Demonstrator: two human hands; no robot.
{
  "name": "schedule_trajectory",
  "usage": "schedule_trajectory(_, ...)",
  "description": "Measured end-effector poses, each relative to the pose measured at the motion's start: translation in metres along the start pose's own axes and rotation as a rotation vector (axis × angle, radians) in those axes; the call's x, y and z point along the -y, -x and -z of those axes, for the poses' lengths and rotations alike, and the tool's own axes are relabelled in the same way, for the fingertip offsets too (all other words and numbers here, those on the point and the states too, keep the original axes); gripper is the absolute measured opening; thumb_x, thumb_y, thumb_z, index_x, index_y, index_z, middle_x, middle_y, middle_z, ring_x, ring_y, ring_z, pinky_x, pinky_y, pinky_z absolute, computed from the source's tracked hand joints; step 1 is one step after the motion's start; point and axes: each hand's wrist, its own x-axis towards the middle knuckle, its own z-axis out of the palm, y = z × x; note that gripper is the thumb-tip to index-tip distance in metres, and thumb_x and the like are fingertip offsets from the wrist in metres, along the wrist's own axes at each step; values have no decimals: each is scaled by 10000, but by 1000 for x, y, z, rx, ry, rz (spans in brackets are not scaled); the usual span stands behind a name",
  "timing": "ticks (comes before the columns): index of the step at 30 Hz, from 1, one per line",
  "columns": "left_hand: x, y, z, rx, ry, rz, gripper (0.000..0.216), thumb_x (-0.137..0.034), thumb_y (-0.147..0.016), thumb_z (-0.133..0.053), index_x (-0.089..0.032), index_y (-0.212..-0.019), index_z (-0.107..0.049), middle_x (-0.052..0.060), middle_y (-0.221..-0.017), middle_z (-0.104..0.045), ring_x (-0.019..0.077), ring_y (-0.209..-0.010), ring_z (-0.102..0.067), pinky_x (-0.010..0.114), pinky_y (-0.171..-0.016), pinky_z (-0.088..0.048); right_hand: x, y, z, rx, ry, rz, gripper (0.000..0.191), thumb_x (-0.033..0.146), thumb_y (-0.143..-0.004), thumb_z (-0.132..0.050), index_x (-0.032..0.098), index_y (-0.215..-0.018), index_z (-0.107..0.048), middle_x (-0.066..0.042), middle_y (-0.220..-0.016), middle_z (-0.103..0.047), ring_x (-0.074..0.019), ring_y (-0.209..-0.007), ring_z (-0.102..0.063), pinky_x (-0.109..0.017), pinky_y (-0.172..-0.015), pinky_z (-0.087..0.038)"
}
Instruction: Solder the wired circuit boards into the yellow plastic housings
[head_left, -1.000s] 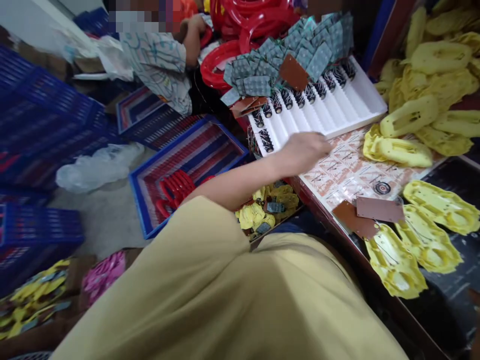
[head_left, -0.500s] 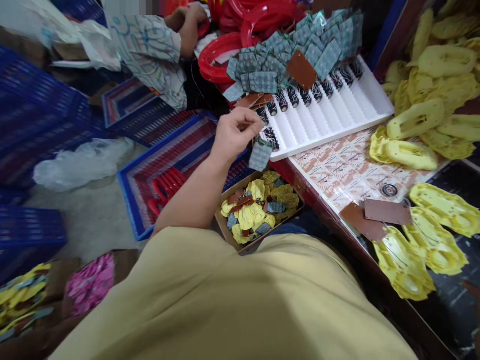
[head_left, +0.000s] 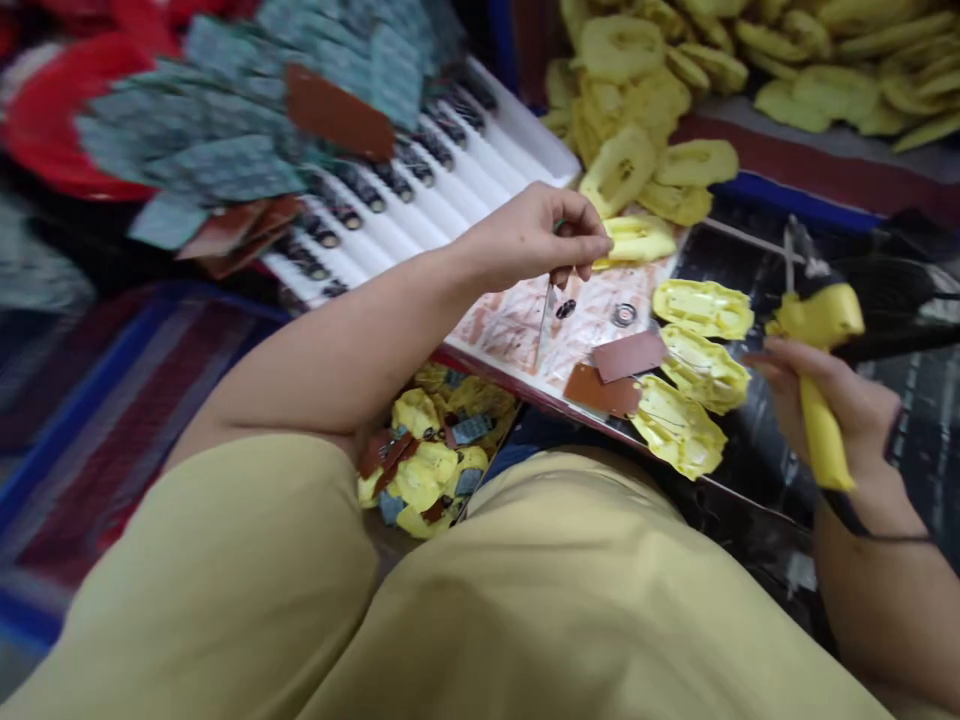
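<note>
My left hand [head_left: 536, 238] hovers over the printed sheet [head_left: 517, 325] on the workbench, fingers pinched on the wires of a small grey circuit board [head_left: 545, 320] that hangs edge-on below them. My right hand [head_left: 825, 410] at the right is wrapped round the yellow handle of a soldering iron [head_left: 817, 370], its metal tip pointing up. Several yellow plastic shells [head_left: 694, 365] lie between the two hands, beside two brown boards [head_left: 615, 372]. Two small round parts [head_left: 622, 315] rest on the sheet.
A white slotted tray [head_left: 450, 190] holds rows of dark coils, with grey-green circuit boards [head_left: 225, 150] heaped behind it. A heap of yellow shells [head_left: 675, 90] fills the back right. A cardboard box [head_left: 435, 450] of yellow and brown scraps sits by my knee. Blue crates [head_left: 75, 400] stand left.
The view swung right. My left hand carried the small board from near the tray's left end to above the printed sheet. My right hand with the soldering iron came into view.
</note>
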Motion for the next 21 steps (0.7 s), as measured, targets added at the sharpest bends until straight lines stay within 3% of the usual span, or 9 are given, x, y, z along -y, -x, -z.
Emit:
schedule_trajectory(2,-5,-29,-21,153,-144,-84,98,-216,-925,-783,-151,-865,-742,-3,-716,-697,127,-713,-700,289,-756,-580,-18,-13,-10,41,32,60,307,516,-1090,-624,269,-1136,-801,-17,-871,-805,-175,-665,-748,-272,-650,-592)
schedule_trajectory(4,-11,-55,-45,263,-297,-158,42,-183,-884,-788,-158,-852,-777,11,-773,-735,167,-835,-742,315,-845,-588,-37,-29,-23,105,53,80,332,532,-1104,-594,274,-1092,-802,-18,-921,-816,-158,-749,-767,-245,-727,-596)
schedule_trajectory(7,-12,-80,-81,323,-494,-215,125,-115,-874,-732,-178,-918,-830,27,-912,-801,209,-1014,-769,339,-983,-579,-57,-45,-38,219,74,96,352,554,-1088,-609,254,-1149,-783,-45,-1004,-822,-173,-803,-763,-258,-736,-592)
schedule_trajectory(10,-7,-89,-106,357,-601,-232,279,-75,-903,-648,-197,-1034,-862,49,-1047,-835,224,-1120,-766,349,-1071,-560,-64,-43,-38,299,107,115,337,524,-1074,-635,231,-1187,-759,-74,-1043,-815,-229,-870,-771,-329,-777,-614)
schedule_trajectory(14,-3,-86,-114,371,-601,-262,296,-109,-922,-641,-211,-1090,-863,54,-1072,-830,238,-1125,-755,379,-1084,-555,-58,-25,-25,352,192,175,268,480,-1082,-632,241,-1125,-746,-79,-993,-807,-269,-891,-771,-404,-859,-629)
schedule_trajectory(17,-8,-83,-115,324,-541,-302,249,-146,-912,-665,-228,-1056,-852,26,-1009,-804,230,-1082,-745,390,-1068,-552,-44,-15,-13,298,257,211,213,430,-1094,-635,248,-1151,-729,-69,-1022,-808,-259,-933,-778,-402,-879,-642)
schedule_trajectory(21,-15,-83,-126,338,-570,-276,209,-185,-931,-673,-233,-1049,-840,32,-1025,-782,233,-1093,-730,402,-1079,-537,-19,-2,10,69,227,277,204,321,-1060,-740,262,-1254,-714,-26,-1020,-821,-193,-891,-799,-292,-816,-651)
